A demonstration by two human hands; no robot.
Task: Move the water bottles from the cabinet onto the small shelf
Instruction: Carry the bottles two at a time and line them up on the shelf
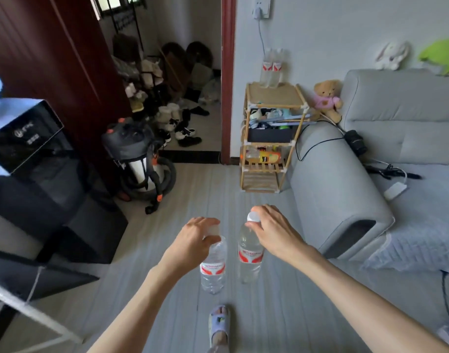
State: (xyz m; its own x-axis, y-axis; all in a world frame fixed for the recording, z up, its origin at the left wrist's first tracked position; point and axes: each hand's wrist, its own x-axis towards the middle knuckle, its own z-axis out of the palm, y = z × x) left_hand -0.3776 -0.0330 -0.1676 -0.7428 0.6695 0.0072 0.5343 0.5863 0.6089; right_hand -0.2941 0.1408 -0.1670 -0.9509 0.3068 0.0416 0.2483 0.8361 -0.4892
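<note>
Both hands (195,234) (270,226) grip bottles (213,268) (250,253) by the caps above open floor (269,314).

I'm looking into a home living room: grey sofa (371,138), teddy bear (326,99), shoes (182,128) piling by the doorway.

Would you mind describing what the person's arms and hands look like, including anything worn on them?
Both forearms are bare up to the frame's edge, with no sleeves in view. The left hand and the right hand wear no gloves, and no watch, bracelet or ring is visible on either.
</note>
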